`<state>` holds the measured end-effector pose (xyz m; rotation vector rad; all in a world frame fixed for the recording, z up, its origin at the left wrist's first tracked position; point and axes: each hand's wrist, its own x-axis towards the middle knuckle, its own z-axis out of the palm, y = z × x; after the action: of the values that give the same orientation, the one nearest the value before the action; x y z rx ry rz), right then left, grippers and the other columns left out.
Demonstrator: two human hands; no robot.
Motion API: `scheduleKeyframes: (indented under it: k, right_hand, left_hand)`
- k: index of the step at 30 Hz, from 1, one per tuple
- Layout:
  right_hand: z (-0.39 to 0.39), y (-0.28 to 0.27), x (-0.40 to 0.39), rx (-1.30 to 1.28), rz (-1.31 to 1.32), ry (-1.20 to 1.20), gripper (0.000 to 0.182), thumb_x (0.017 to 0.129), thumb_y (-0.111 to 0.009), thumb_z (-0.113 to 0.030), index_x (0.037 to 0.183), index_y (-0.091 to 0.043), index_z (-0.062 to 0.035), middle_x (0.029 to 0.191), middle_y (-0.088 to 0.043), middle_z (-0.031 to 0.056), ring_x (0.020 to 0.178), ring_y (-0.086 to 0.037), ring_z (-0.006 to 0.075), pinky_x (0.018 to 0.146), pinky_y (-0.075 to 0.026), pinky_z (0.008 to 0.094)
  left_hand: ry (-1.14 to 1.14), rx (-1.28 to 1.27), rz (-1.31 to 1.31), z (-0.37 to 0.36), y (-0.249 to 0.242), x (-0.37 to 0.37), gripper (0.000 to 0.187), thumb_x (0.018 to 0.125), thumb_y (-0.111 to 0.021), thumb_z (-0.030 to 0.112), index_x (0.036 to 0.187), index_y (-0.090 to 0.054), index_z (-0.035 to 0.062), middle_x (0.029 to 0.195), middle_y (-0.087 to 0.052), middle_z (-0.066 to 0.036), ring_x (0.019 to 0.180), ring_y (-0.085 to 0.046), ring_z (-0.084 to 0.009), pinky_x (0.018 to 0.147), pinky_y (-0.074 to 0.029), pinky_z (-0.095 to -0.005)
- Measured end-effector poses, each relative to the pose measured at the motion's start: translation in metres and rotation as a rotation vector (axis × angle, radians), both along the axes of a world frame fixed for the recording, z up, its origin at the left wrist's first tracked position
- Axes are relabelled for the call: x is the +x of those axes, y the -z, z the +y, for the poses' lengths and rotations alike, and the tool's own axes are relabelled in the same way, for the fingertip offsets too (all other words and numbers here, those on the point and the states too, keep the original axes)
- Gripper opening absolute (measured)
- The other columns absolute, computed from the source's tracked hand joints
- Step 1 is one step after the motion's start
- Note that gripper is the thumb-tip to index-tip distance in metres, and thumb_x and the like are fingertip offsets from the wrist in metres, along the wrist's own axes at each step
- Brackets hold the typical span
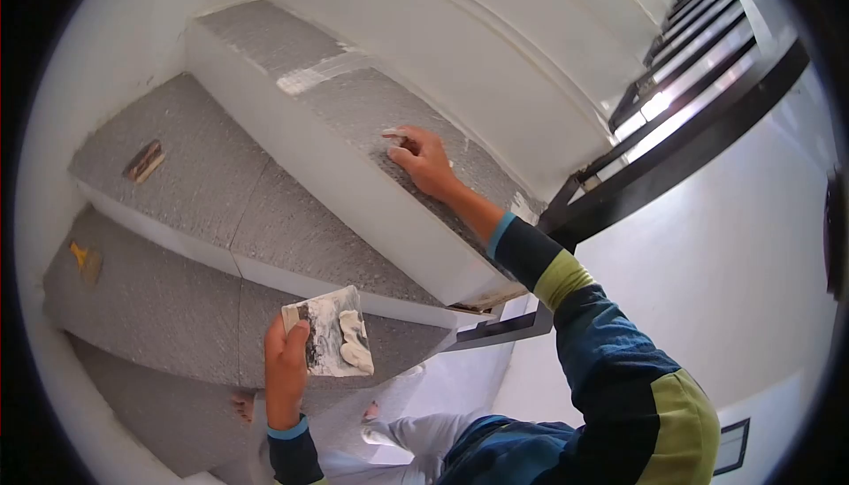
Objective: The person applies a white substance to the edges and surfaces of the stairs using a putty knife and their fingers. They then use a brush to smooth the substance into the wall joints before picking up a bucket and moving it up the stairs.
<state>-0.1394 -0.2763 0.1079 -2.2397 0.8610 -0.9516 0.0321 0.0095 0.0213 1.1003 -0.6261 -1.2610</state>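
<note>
My left hand (285, 363) is closed on the edge of a flat, square putty plate (323, 357), its face smeared white and grey. A thick dollop of off-white putty (355, 345) sits on the plate's right side. My right hand (426, 165) is over the grey speckled upper stair tread (358, 109), fingers curled and pinched, with white on the fingertips. Whatever small thing the fingers hold is too hidden to name. A whitish smear (323, 72) crosses that same tread, beyond the hand.
A small wood-edged tool (144, 160) lies on the middle tread. On the tread below is a yellow-handled scraper (86, 262). Black railing bars (690, 149) run up the right side, and a white wall (141, 16) bounds the left. Bare feet show on the lower stairs.
</note>
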Motion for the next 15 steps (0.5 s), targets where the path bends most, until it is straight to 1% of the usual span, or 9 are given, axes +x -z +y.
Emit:
scheduleKeyframes:
  k: [2,4,6,7,8,10,13,14,15]
  right_hand:
    - [0.001,0.000,-0.002,-0.001,-0.031,0.000,0.026,0.076,-0.059,-0.012,0.099,-0.062,0.0005,0.067,-0.046,-0.0014,0.060,-0.041,0.0066,0.053,-0.034,0.0226]
    - [0.001,0.000,-0.003,0.057,-0.023,0.018,0.032,0.072,-0.058,-0.013,0.100,-0.062,0.0016,0.063,-0.048,0.0019,0.057,-0.042,0.0087,0.052,-0.037,0.0259]
    - [0.013,0.004,0.007,0.056,-0.024,0.043,0.032,0.072,-0.058,-0.012,0.100,-0.062,0.0016,0.062,-0.048,0.0021,0.056,-0.042,0.0086,0.051,-0.037,0.0259]
    - [0.015,0.005,0.008,0.053,-0.014,0.045,0.031,0.072,-0.058,-0.012,0.100,-0.062,0.0016,0.061,-0.048,0.0024,0.056,-0.042,0.0086,0.051,-0.037,0.0258]
    - [0.015,0.007,0.011,0.058,-0.022,0.052,0.034,0.072,-0.058,-0.012,0.104,-0.059,0.0012,0.061,-0.048,0.0023,0.056,-0.042,0.0089,0.052,-0.037,0.0252]
    - [0.018,0.005,0.016,0.033,-0.065,0.056,0.037,0.072,-0.058,-0.012,0.106,-0.058,0.0009,0.061,-0.048,0.0024,0.055,-0.043,0.0095,0.052,-0.037,0.0254]
    - [0.025,-0.001,0.019,0.019,-0.110,0.057,0.040,0.072,-0.058,-0.011,0.110,-0.055,0.0002,0.061,-0.049,0.0027,0.055,-0.045,0.0105,0.052,-0.039,0.0261]
    - [0.026,-0.003,0.019,0.004,-0.106,0.056,0.041,0.071,-0.058,-0.010,0.111,-0.054,-0.0001,0.061,-0.049,0.0029,0.055,-0.046,0.0111,0.053,-0.039,0.0266]
    - [0.028,-0.007,0.019,-0.006,-0.125,0.050,0.041,0.071,-0.058,-0.010,0.111,-0.054,-0.0001,0.061,-0.049,0.0029,0.055,-0.046,0.0111,0.053,-0.039,0.0266]
  left_hand:
    - [0.036,-0.004,0.000,-0.003,0.006,-0.005,0.020,0.086,-0.045,0.013,0.095,-0.056,-0.0015,0.082,-0.057,-0.002,0.072,-0.050,-0.0079,0.065,-0.040,-0.0231]
    - [0.059,-0.014,-0.005,-0.006,0.005,-0.010,0.020,0.086,-0.045,0.013,0.096,-0.056,-0.0017,0.083,-0.057,-0.002,0.072,-0.051,-0.0080,0.066,-0.041,-0.0232]
    - [0.071,0.009,0.085,0.000,0.005,-0.002,0.023,0.084,-0.046,0.013,0.098,-0.056,-0.0028,0.088,-0.059,-0.003,0.075,-0.054,-0.0094,0.069,-0.043,-0.0236]
    - [0.075,-0.008,0.068,0.001,0.008,-0.001,0.023,0.084,-0.046,0.013,0.098,-0.056,-0.0028,0.088,-0.059,-0.003,0.075,-0.054,-0.0094,0.069,-0.043,-0.0236]
    - [0.074,0.006,0.084,0.001,0.013,0.000,0.024,0.084,-0.046,0.013,0.099,-0.056,-0.0032,0.090,-0.060,-0.004,0.077,-0.056,-0.0102,0.070,-0.044,-0.0239]
    - [0.071,0.019,0.114,-0.002,0.012,-0.001,0.027,0.083,-0.046,0.014,0.101,-0.056,-0.0040,0.093,-0.060,-0.006,0.080,-0.058,-0.0122,0.073,-0.045,-0.0244]
    - [0.060,0.014,0.115,-0.003,0.008,0.000,0.027,0.083,-0.046,0.014,0.101,-0.056,-0.0035,0.092,-0.060,-0.006,0.081,-0.057,-0.0123,0.074,-0.044,-0.0242]
    - [0.055,-0.016,0.128,-0.004,0.020,0.002,0.025,0.084,-0.046,0.013,0.100,-0.057,-0.0032,0.092,-0.060,-0.005,0.083,-0.057,-0.0122,0.075,-0.044,-0.0243]
    - [0.050,-0.027,0.110,-0.005,0.020,0.002,0.025,0.084,-0.046,0.013,0.100,-0.057,-0.0032,0.092,-0.060,-0.005,0.083,-0.057,-0.0122,0.075,-0.044,-0.0243]
